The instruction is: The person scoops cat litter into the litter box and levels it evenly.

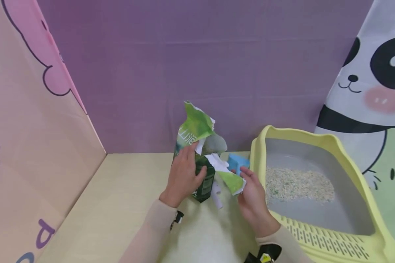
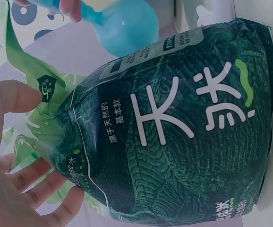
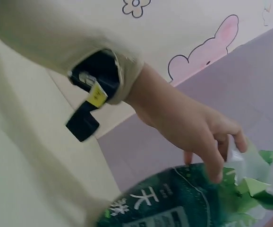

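Note:
A green paper-like litter bag (image 1: pixel 205 182) with a torn-open top stands on the table. My left hand (image 1: pixel 184 175) holds its upper part, with the thumb on one side and the fingers on the other, as the left wrist view (image 2: pixel 37 189) also shows. Torn green-and-white flaps (image 1: pixel 232 180) hang toward my right hand (image 1: pixel 255 201). Behind that flap is a blue scoop (image 1: pixel 237 162); its rounded bowl (image 2: pixel 129 28) shows beside the bag in the left wrist view, and right fingertips curl on its handle. Most of this grip is hidden in the head view.
A yellow-rimmed litter box (image 1: pixel 329 140) stands at the right, with pale litter (image 1: pixel 299 184) spread on its grey floor. A lavender plastic piece (image 1: pixel 216 195) lies on the table (image 1: pixel 125 204) beside the bag. A purple backdrop (image 1: pixel 145 80) rises behind.

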Demonstrator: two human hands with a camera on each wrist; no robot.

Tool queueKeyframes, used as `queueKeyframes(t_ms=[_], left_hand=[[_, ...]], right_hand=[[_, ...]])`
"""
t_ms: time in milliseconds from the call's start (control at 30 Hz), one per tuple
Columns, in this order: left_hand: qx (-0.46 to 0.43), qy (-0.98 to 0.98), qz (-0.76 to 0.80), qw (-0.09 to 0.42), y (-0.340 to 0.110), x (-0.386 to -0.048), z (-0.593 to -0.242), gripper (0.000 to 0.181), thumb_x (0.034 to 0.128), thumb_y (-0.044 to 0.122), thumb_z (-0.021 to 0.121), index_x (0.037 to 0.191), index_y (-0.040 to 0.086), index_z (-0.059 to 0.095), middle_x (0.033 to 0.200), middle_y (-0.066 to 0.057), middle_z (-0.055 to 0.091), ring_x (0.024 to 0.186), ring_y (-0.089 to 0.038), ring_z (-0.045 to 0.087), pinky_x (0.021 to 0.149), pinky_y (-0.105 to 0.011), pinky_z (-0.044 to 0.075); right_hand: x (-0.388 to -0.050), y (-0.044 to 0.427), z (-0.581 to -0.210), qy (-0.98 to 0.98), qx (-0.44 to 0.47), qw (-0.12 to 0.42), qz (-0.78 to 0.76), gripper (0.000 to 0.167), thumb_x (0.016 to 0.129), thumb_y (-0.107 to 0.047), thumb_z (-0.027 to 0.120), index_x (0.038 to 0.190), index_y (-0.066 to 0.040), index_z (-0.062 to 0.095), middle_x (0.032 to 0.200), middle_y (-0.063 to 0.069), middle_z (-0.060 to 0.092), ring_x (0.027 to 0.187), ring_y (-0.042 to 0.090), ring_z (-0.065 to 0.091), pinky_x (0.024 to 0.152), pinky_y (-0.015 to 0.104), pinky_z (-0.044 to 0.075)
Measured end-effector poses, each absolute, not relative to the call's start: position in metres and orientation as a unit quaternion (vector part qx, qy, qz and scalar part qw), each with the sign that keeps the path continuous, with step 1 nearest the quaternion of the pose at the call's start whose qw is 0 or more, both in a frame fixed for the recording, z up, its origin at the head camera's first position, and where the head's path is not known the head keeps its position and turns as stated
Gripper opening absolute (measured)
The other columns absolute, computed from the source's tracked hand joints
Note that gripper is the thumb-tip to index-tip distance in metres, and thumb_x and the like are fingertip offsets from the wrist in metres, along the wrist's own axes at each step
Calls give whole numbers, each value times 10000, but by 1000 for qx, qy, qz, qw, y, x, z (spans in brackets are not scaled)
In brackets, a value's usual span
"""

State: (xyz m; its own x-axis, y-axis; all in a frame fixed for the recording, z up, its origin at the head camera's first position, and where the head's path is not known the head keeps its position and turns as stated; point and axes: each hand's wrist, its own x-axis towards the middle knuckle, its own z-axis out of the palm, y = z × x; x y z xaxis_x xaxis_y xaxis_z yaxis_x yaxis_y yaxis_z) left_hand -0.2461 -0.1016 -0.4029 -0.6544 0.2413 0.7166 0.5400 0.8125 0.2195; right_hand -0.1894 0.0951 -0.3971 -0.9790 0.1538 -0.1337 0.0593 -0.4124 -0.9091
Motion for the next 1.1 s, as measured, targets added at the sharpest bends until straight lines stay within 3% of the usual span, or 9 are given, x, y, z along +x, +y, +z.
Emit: queueKeyframes(t_ms=[233,367,467,600,733,867,933,1033,1100], left_hand=[[-222,-885,-214,349,-102,-247,-404,779,889,268,733,1526,20,359,1311,-184,609,1118,-320,602,896,-480,545],[-221,-885,-210,351,-102,-248,-405,773,889,270,720,1527,28,356,1282,-175,615,1095,-316,600,875,-477,542],[-220,-885,-211,351,-103,-248,-404,777,886,267,721,1529,28,356,1278,-179,614,1100,-321,598,879,-481,541],[-218,-887,-211,348,-103,-247,-403,784,887,269,725,1533,27,352,1294,-185,612,1118,-322,597,890,-481,541],[-214,-888,-213,345,-104,-246,-402,797,879,270,743,1532,31,354,1302,-183,612,1119,-323,600,891,-484,542],[-212,-890,-214,342,-104,-245,-402,808,877,275,753,1534,36,348,1301,-177,611,1112,-319,599,889,-477,540],[-214,-890,-212,341,-104,-245,-402,809,883,279,749,1538,38,340,1300,-173,610,1106,-313,598,887,-469,539],[-218,-889,-210,343,-103,-244,-401,809,889,282,745,1541,32,337,1296,-174,609,1097,-308,601,881,-464,541],[-220,-887,-212,346,-103,-244,-401,810,887,274,749,1540,30,338,1303,-178,608,1101,-311,604,880,-471,542]], right_hand=[[-187,87,-412,-518,-128,24,846,468,1100,-211,387,1525,-57,267,1433,103,398,1103,75,530,907,195,521],[-185,82,-421,-518,-135,-6,845,555,1102,-196,356,1591,-24,157,1477,168,369,1029,92,563,842,251,558],[-183,80,-425,-500,-131,-30,855,579,1109,-211,326,1617,-33,114,1479,155,380,1051,105,558,874,260,545],[-182,77,-431,-461,-128,-35,877,471,1111,-248,314,1539,-53,284,1293,94,477,1051,141,541,884,261,526],[-181,71,-445,-469,-144,-22,871,381,1093,-200,340,1441,-46,318,1106,113,440,917,162,539,820,249,523],[-183,67,-460,-535,-168,11,828,564,1027,-98,368,1554,7,196,1036,65,433,844,132,492,767,236,471],[-184,67,-466,-574,-184,38,797,571,1000,-71,389,1546,11,244,987,17,462,826,117,475,742,241,440],[-187,68,-472,-614,-191,72,762,555,965,-50,415,1506,13,311,1026,73,513,926,186,470,780,291,381],[-188,68,-474,-634,-188,85,745,553,957,-54,429,1496,14,327,1188,177,532,1076,277,454,864,357,362]])
